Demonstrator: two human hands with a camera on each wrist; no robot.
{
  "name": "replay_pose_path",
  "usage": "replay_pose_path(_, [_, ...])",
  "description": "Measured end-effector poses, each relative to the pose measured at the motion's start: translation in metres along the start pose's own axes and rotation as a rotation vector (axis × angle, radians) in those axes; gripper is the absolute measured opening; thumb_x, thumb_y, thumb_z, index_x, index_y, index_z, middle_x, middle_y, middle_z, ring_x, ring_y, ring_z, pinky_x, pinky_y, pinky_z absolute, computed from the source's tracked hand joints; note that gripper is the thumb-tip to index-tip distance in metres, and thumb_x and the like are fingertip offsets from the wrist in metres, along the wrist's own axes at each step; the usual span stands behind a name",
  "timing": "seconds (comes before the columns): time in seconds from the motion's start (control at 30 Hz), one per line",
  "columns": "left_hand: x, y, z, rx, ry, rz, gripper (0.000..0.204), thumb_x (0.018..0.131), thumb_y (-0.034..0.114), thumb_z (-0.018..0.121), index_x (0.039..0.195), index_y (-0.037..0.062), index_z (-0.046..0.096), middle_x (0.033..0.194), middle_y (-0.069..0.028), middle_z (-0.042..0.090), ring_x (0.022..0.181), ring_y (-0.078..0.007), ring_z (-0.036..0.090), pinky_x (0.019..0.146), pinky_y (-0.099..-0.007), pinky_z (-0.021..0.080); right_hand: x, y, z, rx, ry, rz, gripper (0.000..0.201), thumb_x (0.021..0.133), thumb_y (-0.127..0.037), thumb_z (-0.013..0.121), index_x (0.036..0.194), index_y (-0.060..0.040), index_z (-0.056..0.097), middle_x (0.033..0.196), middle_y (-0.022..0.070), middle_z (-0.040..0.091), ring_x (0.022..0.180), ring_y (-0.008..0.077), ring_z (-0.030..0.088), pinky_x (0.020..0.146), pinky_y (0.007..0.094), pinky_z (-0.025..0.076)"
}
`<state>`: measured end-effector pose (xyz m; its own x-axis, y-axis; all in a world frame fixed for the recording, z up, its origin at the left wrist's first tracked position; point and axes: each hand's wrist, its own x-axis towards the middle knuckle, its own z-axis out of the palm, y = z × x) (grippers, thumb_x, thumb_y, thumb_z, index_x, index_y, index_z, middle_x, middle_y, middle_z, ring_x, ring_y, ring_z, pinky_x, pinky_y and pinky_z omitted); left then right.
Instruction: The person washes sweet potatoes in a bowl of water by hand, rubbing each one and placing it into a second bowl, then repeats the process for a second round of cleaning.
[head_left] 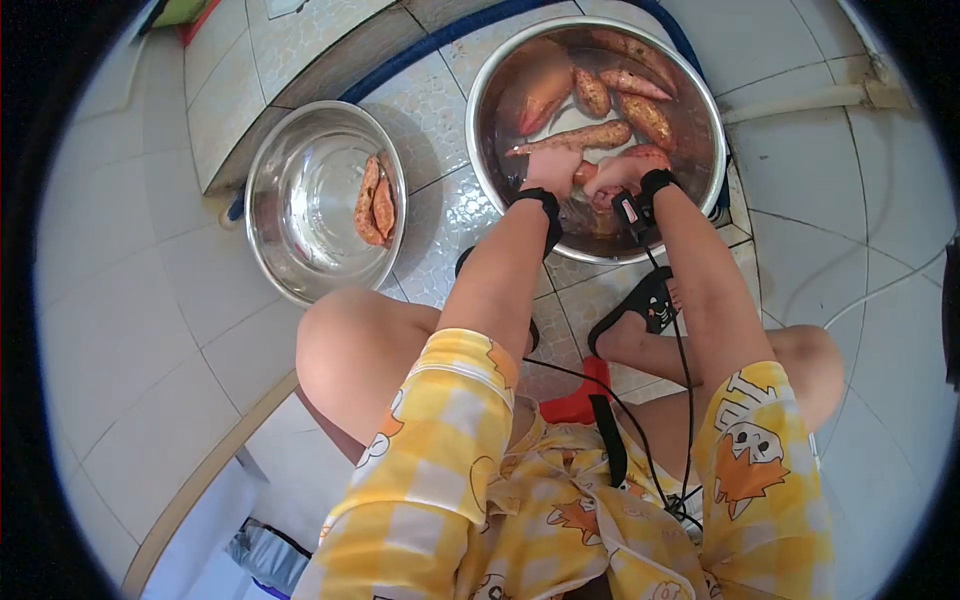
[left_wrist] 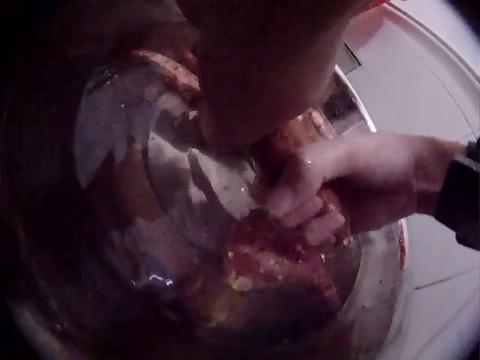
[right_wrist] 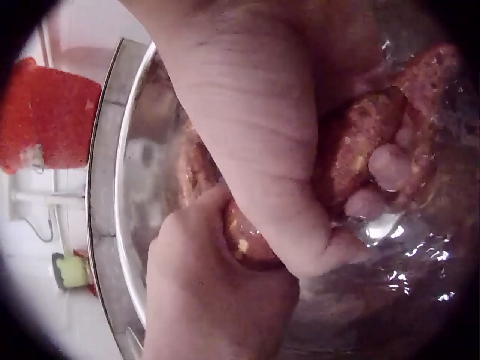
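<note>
Both hands are down in a large steel basin (head_left: 480,165) of water with several sweet potatoes in it. My left hand (head_left: 553,167) grips one end of a reddish sweet potato (right_wrist: 246,238), which shows between its thumb and fingers. Close beside it, my right hand (head_left: 622,177) curls round the sweet potato, thumb on the near side and fingertips (right_wrist: 390,166) on the far side. Much of the sweet potato is hidden by the hands. Beyond them lie a long sweet potato (head_left: 590,137) and a darker one (head_left: 647,120).
To the left, a second steel basin (head_left: 290,215) holds two sweet potatoes (head_left: 372,205). A tiled step (head_left: 300,60) rises behind it, and a pipe (head_left: 800,103) runs at the right. Black cables (head_left: 683,360) hang from the wrists. A red object (head_left: 580,402) lies below the person.
</note>
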<state>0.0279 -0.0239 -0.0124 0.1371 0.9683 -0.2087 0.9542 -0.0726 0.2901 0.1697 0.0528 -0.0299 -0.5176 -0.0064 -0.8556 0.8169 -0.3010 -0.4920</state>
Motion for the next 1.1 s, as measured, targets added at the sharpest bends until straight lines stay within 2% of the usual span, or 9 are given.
replay_pose_path(0.13, [-0.005,0.005,-0.017,-0.161,-0.229,-0.155,0.023,0.062,0.013,0.061,0.080,-0.0019,0.060,0.085,-0.0183,0.062,0.084,-0.0302,0.061,0.071,-0.0382,0.048,-0.010,-0.002,0.009,-0.254,0.271,-0.138,0.013,0.059,-0.013,0.062,0.057,-0.0005,0.058,0.054,0.0069,0.057,0.049,0.0137,0.055,0.044,0.0291,0.042])
replay_pose_path(0.27, [0.008,-0.012,0.010,-0.306,-0.413,-0.257,0.034,0.059,0.018,0.062,0.089,0.0014,0.063,0.093,-0.0202,0.061,0.087,-0.0305,0.060,0.075,-0.0360,0.049,-0.006,-0.007,0.020,-1.184,0.821,-0.409,0.013,0.062,-0.008,0.057,0.073,-0.0004,0.058,0.069,0.0173,0.061,0.067,0.0265,0.062,0.054,0.0352,0.048])
replay_pose_path(0.43, [0.014,-0.031,0.008,-0.523,-0.602,-0.205,0.026,0.053,0.022,0.067,0.058,-0.0015,0.057,0.066,-0.0110,0.061,0.060,-0.0199,0.057,0.054,-0.0300,0.044,-0.019,-0.007,0.028,-1.247,0.909,-0.645,0.015,0.071,-0.008,0.052,0.085,-0.0045,0.046,0.072,0.0132,0.060,0.067,0.0283,0.060,0.055,0.0378,0.047])
replay_pose_path(0.57, [0.013,-0.032,-0.014,-0.865,-1.046,-0.269,0.026,0.057,0.027,0.070,0.066,0.0038,0.062,0.071,-0.0047,0.062,0.061,-0.0131,0.055,0.056,-0.0234,0.042,-0.027,-0.011,0.020,-1.319,0.908,-0.802,0.015,0.072,-0.009,0.052,0.084,-0.0047,0.045,0.072,0.0124,0.059,0.067,0.0286,0.060,0.054,0.0388,0.047])
replay_pose_path(0.67, [0.012,-0.036,-0.008,-0.819,-0.845,-0.278,0.033,0.056,0.028,0.071,0.075,0.0020,0.062,0.071,-0.0046,0.062,0.063,-0.0141,0.056,0.059,-0.0252,0.043,-0.024,-0.016,0.025,-1.209,0.879,-0.676,0.023,0.068,-0.011,0.057,0.087,-0.0023,0.047,0.074,0.0145,0.059,0.067,0.0300,0.059,0.054,0.0395,0.047])
replay_pose_path(0.8, [0.021,-0.030,0.024,-0.173,-0.229,0.045,0.042,0.053,0.026,0.071,0.088,0.0052,0.063,0.085,-0.0129,0.064,0.079,-0.0272,0.061,0.070,-0.0338,0.048,0.010,0.002,0.016,-0.799,0.711,-0.616,0.037,0.059,-0.014,0.067,0.089,0.0019,0.051,0.071,0.0170,0.059,0.061,0.0294,0.059,0.050,0.0388,0.046])
replay_pose_path(0.93, [0.009,0.002,-0.004,0.047,-0.177,0.108,0.026,0.059,0.023,0.066,0.080,0.0080,0.065,0.084,-0.0131,0.063,0.082,-0.0287,0.061,0.072,-0.0398,0.048,0.016,0.003,0.011,-0.166,0.227,-0.284,0.035,0.056,-0.014,0.070,0.080,0.0053,0.053,0.063,0.0148,0.057,0.053,0.0251,0.056,0.047,0.0358,0.044])
replay_pose_path(1.03, [0.004,0.002,-0.002,-0.038,-0.211,0.031,0.030,0.061,0.028,0.066,0.082,0.0069,0.065,0.085,-0.0145,0.063,0.082,-0.0289,0.061,0.073,-0.0384,0.049,-0.005,-0.007,0.015,-0.136,0.138,-0.167,0.029,0.058,-0.014,0.067,0.078,0.0035,0.054,0.066,0.0174,0.058,0.058,0.0289,0.058,0.051,0.0380,0.046])
replay_pose_path(1.1, [0.001,0.006,-0.003,-0.129,-0.278,-0.068,0.032,0.059,0.028,0.066,0.082,0.0052,0.064,0.085,-0.0159,0.063,0.082,-0.0292,0.061,0.073,-0.0377,0.049,-0.004,-0.005,0.026,-0.669,0.558,-0.405,0.026,0.060,-0.015,0.064,0.078,0.0000,0.056,0.069,0.0185,0.059,0.062,0.0308,0.059,0.055,0.0397,0.046])
